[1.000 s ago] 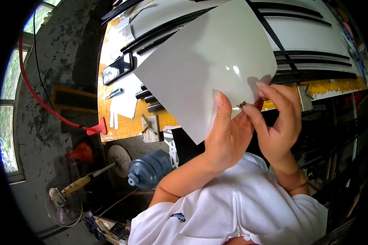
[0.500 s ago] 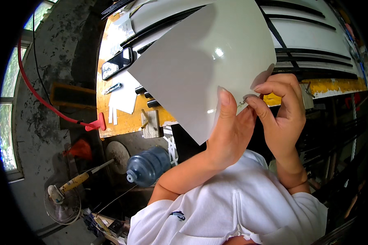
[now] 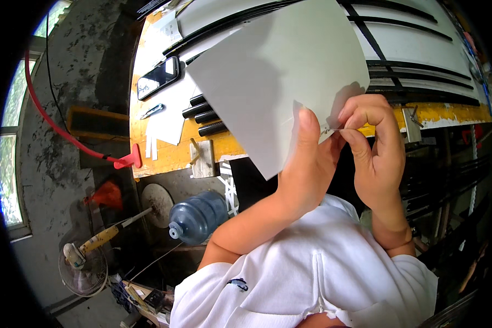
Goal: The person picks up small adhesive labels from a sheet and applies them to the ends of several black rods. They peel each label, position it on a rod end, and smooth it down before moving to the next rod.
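A large white sheet [image 3: 290,71], thin and smooth, is held up above the near edge of the workbench. My left hand [image 3: 306,164] grips its near edge, the thumb flat on top and the fingers underneath, partly hidden. At the sheet's near right corner, my right hand [image 3: 374,142] pinches with thumb and curled forefinger. A thin edge shows at those fingertips, seemingly part of the sheet. Small dark marks lie on the sheet beside the pinch, and the right hand casts a shadow on it.
On the yellow-edged workbench [image 3: 232,146] lie a phone [image 3: 158,79], a utility knife [image 3: 152,111], paper pieces [image 3: 167,128], short black tubes [image 3: 210,128] and long black strips [image 3: 421,68]. Below stand a blue water jug [image 3: 199,216] and a fan [image 3: 85,270]. A red hose [image 3: 65,136] hangs left.
The sheet has tilted and its bright glare is gone. Its left corner has shifted slightly right, showing more of the black tubes. My right thumb and forefinger have drawn slightly off the sheet's corner.
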Available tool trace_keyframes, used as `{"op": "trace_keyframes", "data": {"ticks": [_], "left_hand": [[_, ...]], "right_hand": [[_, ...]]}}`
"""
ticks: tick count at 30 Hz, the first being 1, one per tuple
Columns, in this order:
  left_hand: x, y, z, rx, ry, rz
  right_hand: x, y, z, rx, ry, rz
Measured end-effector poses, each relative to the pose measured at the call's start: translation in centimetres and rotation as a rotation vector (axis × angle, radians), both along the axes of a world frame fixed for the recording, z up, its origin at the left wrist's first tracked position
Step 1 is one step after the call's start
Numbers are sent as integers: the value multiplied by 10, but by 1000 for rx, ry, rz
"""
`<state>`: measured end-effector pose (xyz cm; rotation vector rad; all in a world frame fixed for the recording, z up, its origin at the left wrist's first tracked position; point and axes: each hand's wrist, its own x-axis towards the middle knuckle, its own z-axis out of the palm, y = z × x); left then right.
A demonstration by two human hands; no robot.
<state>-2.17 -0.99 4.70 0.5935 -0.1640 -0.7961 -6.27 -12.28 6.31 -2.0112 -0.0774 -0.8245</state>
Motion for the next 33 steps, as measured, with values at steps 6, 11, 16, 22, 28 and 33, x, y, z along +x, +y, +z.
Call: {"op": "trace_keyframes", "data": {"ticks": [6,11,16,22,28,33], "left_hand": [[7,-1,0,32,-79,40],[16,-4,9,65,-48,48],[43,-4,4,291,-91,35],[120,-31,17,395,-191,274],[276,-113,29,367,-198,156],[476,-178,15,532,-1495,297]], "right_hand": [[-10,0,-3,185,74,119],[-16,-5,1,327,9,73],[-25,-27,-1,598,-27,94],[-32,-61,-7,757,79,122],[-40,-94,-21,823,67,-2],[-48,-116,-22,811,92,-31]]}}
